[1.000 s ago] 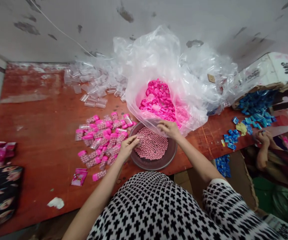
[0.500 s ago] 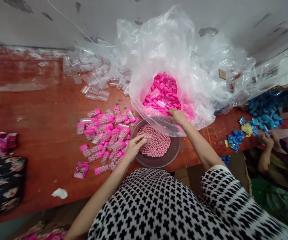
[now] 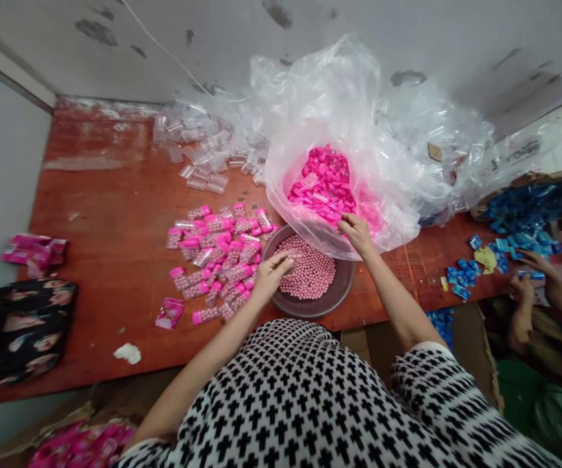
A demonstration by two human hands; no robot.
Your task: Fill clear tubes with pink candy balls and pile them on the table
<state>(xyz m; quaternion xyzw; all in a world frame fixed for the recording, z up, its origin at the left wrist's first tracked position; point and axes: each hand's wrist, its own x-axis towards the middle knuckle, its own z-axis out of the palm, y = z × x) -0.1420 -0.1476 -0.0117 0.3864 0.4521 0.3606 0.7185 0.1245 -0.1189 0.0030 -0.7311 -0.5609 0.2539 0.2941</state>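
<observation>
My left hand is closed in a pinch on a small clear plastic bottle, held just above the dark bowl of small pink balls. How full the bottle is, I cannot make out. My right hand is at the mouth of a large clear plastic bag, thumb and fingers together beside the bright pink caps inside. Whatever lies between those fingertips is hidden. Left of the bowl lies a pile of pink-capped bottles filled with pink balls.
Empty clear bottles lie heaped at the back. Pink packets, a floral bag and a white scrap are on the left. At the right, a co-worker's hands handle blue packets near a carton.
The head view has shifted, so the table appears farther right. Both my hands stay near the bowl and bag. The co-worker's hands have moved apart.
</observation>
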